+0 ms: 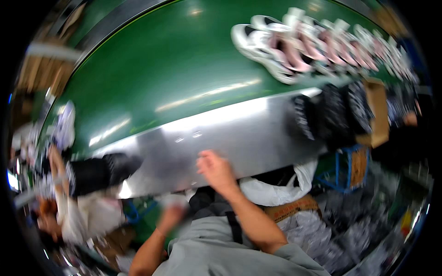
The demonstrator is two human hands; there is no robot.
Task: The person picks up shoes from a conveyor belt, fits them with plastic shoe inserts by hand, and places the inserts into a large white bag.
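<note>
My right hand (216,171) is over the bare metal ledge (248,138) in front of me. Its fingers are loosely bent and a little apart, with nothing visible in them. Low beside my body, my left hand (172,215) is smeared by motion. A pale whitish blur (174,200) shows at its fingers, too unclear to name. Black bundles (332,112) with white markings stand in a row on the ledge to the right. More black bundles (92,175) lie at its left end.
Beyond the ledge runs a green conveyor belt (152,69), with a row of white and pink sneakers (281,48) at the far right. A cardboard box (376,112) stands behind the right bundles. Below are a blue crate (340,172), a white bag (276,192) and clear plastic bags (313,234). Another person (87,218) is at left.
</note>
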